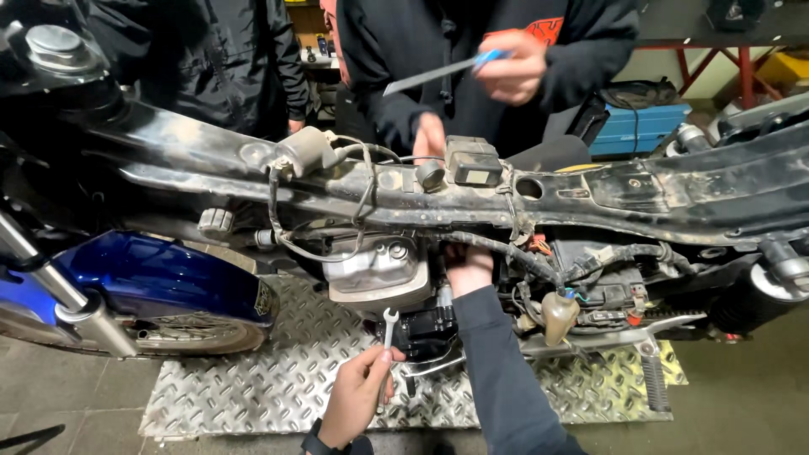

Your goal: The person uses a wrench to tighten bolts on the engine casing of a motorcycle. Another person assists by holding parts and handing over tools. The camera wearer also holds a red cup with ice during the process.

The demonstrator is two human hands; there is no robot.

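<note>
One small wrench point(389, 324) grasped in left hand point(356, 396) fingers, right hand point(468, 268) fingers hidden under one motorcycle frame point(404, 198), state unclear

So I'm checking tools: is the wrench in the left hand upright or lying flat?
Upright. The wrench stands with its open end up, gripped low by the left hand.

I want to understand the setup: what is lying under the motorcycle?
A diamond-pattern metal plate lies under the motorcycle, on the floor. The engine and the right hand's sleeve cover its middle.
</note>
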